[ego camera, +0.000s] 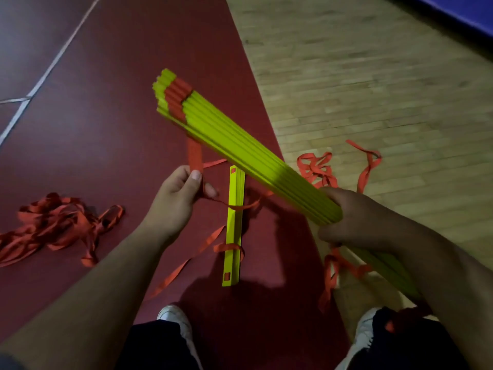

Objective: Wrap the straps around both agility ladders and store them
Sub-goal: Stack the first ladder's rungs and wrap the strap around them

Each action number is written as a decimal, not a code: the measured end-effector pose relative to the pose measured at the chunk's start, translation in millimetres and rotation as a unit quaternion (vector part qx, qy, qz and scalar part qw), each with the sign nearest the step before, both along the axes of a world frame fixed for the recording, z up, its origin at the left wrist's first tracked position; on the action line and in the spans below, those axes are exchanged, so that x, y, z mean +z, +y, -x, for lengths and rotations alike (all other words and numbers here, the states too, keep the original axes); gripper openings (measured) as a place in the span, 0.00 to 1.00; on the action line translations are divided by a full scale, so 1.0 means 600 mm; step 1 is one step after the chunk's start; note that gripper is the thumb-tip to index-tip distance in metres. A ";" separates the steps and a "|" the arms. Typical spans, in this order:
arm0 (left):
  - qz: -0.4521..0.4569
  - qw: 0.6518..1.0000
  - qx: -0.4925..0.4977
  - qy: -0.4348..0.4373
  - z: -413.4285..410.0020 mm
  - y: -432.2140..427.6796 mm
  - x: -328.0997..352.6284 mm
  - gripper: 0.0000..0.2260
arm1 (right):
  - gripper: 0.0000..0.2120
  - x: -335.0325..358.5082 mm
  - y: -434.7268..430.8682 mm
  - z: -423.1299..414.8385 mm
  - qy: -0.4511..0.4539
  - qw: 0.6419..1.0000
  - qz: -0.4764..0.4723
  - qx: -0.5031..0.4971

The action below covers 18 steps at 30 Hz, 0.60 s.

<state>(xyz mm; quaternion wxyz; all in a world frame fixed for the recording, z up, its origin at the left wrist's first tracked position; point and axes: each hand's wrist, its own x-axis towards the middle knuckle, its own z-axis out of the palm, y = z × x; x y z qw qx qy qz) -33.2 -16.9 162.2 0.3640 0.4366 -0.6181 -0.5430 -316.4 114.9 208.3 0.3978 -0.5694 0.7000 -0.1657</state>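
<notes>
While bundled yellow plastic rungs (240, 145) are being gripped by the right hand (354, 220), a red strap (194, 156) under them is being pinched by the left hand (178, 198).

A dark red court surface (93, 129) crossed by white lines (62, 50) meets pale wooden flooring (373, 89), with a blue edge (466, 9) in the upper right corner.

The rung bundle (240, 145) extending from the right fingers (329, 236) is yellow-green; its wrapped strap (177, 98) is red. The loose strap (194, 154) above the left fingers (196, 177) is red. The floor stack (233, 228) between both is yellow-green with red squares.
</notes>
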 end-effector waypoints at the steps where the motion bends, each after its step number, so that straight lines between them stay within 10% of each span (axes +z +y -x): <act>1: -0.016 1.000 -0.019 0.005 0.004 0.004 0.000 0.11 | 0.18 -0.001 0.000 -0.001 -0.035 0.999 -0.006 -0.005; 7: -0.059 0.996 -0.064 0.010 0.034 0.024 -0.004 0.07 | 0.32 -0.024 -0.006 0.013 -0.126 0.991 0.002 -0.040; 12: -0.048 0.989 -0.135 -0.044 0.048 0.036 -0.024 0.11 | 0.17 -0.023 -0.016 0.017 -0.245 0.965 0.050 -0.081; 18: -0.013 0.980 -0.178 -0.086 0.095 0.052 -0.051 0.17 | 0.21 -0.021 -0.025 0.035 -0.403 0.901 0.052 -0.152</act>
